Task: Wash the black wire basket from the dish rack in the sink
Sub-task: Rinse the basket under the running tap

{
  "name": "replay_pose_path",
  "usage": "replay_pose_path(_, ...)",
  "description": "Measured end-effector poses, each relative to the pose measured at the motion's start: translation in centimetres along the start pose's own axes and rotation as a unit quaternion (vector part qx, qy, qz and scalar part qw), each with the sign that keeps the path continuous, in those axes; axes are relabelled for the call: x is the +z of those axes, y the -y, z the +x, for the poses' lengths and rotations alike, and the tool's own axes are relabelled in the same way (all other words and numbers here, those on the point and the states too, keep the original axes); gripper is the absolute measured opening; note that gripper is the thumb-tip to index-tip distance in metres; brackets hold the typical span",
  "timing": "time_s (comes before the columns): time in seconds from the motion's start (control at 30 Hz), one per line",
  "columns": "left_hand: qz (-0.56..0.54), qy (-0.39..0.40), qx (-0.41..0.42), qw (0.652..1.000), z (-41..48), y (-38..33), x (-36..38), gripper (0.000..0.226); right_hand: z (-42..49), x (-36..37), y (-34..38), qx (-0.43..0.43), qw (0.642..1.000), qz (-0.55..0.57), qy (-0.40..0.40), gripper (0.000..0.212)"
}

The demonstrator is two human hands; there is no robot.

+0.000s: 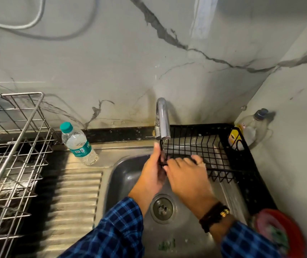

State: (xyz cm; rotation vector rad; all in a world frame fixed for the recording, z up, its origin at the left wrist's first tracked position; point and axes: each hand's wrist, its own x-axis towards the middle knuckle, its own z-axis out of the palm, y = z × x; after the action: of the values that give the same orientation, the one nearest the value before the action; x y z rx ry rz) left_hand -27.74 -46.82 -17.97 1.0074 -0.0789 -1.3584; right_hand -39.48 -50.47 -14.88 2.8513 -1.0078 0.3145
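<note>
Water bottle (78,144) label lettering blurred, unreadable.

Water bottle (79,144), teal cap, standing left of tap (162,120). Clear bottle (255,125), dark cap, tucked in far right corner; yellow-labelled item (234,138) just beside it. Red bowl (298,237) near right, pink cloth (264,224) inside. White cable (27,25) looping on marble wall (111,62).

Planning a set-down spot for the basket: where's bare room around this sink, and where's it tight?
Free: ribbed drainboard, between dish rack and sink basin, in front of the water bottle. Basin floor left of the drain too. Crowded: right side, with basket, corner bottle and red bowl.
</note>
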Motion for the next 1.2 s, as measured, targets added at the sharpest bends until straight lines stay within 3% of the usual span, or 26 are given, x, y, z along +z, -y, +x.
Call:
replay_pose_path(0.03,0.004,-0.007,0.020,1.000,0.3,-0.2,0.1,0.067,0.0,0.6,0.4,-0.018,1.000,0.006,-0.002,0.015)
replay_pose_path(0.13,0.029,-0.023,0.107,0.994,1.0,-0.8,-0.5,0.068,-0.3,1.3,0.4,-0.048,0.998,0.045,0.004,0.046)
replay_pose_path(0.2,0.048,-0.028,0.153,0.987,0.8,-1.3,-0.9,0.058,-0.4,1.8,0.1,-0.082,0.994,0.070,0.008,0.057)
replay_pose_path(0.23,0.049,-0.046,0.174,0.982,0.7,-1.4,-1.1,0.066,-0.3,2.0,-0.2,-0.104,0.990,0.089,0.021,0.062)
replay_pose_path(0.33,0.074,-0.075,0.217,0.970,0.4,-1.3,-2.3,0.075,0.2,2.2,-1.6,-0.147,0.973,0.149,0.092,0.048)
replay_pose_path(0.4,0.049,-0.077,0.225,0.970,-0.1,-1.3,-2.7,0.061,0.2,2.4,-3.0,-0.113,0.965,0.195,0.131,0.042)
replay_pose_path(0.47,0.013,-0.076,0.211,0.974,-0.7,-1.5,-3.4,0.052,-0.4,2.7,-4.7,-0.040,0.976,0.182,0.109,0.045)
replay_pose_path(0.57,0.035,-0.079,0.213,0.973,-0.8,-1.8,-4.5,0.056,-0.6,2.2,-5.8,0.103,0.987,0.102,0.072,0.069)
replay_pose_path(0.67,0.088,-0.068,0.226,0.968,-1.2,-2.1,-3.9,0.057,0.5,1.4,-3.6,0.182,0.962,0.097,0.178,0.078)
replay_pose_path(0.73,0.140,-0.065,0.239,0.959,-1.3,-2.1,-3.2,0.051,0.9,0.9,-1.2,0.192,0.921,0.184,0.286,0.077)
replay_pose_path(0.8,0.167,-0.061,0.253,0.951,-1.4,-1.9,-3.0,0.051,1.3,0.8,1.1,0.183,0.879,0.280,0.340,0.073)
replay_pose_path(0.93,0.176,-0.050,0.258,0.948,-1.6,-2.1,-2.9,0.053,1.3,1.3,3.6,0.122,0.864,0.377,0.310,0.052)
replay_pose_path(1.03,0.151,-0.035,0.247,0.957,-1.6,-2.5,-4.0,0.055,-0.2,2.1,2.5,0.065,0.887,0.367,0.272,0.045)
replay_pose_path(1.1,0.075,-0.027,0.237,0.968,-1.7,-2.4,-4.8,0.055,-1.4,2.6,0.1,0.046,0.904,0.345,0.249,0.049)
replay_pose_path(1.2,-0.039,-0.004,0.195,0.980,-2.6,-2.1,-4.8,0.057,-2.3,2.8,-3.4,0.082,0.915,0.310,0.246,0.045)
